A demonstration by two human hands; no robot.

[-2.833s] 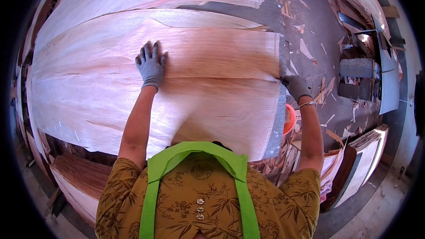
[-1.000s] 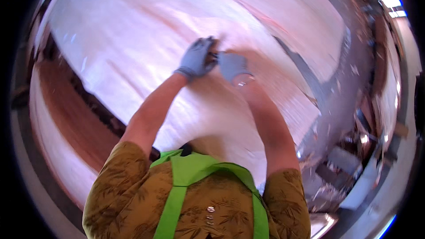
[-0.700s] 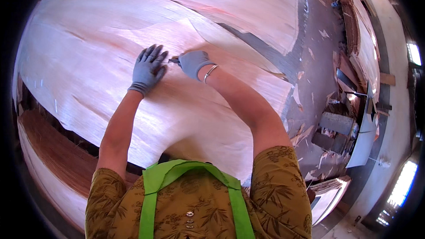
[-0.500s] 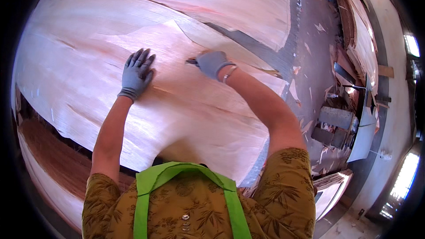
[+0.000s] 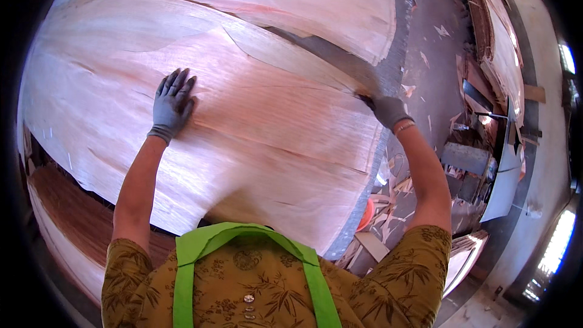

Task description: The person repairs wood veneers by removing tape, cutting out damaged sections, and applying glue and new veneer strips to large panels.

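Grey-gloved left hand (image 5: 172, 108) spreads flat on wood veneer (image 5: 267, 124); right hand (image 5: 388, 111) grips a dark tool (image 5: 364, 98) near the desk's right edge (image 5: 393, 64).

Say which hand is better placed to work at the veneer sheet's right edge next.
Probably the right hand: it is at that edge, while the left hand lies palm-down on the veneer sheet, well inward.

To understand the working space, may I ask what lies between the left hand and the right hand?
The head view shows only the pale wood sheet between the left hand and the right hand; I see no loose object there.
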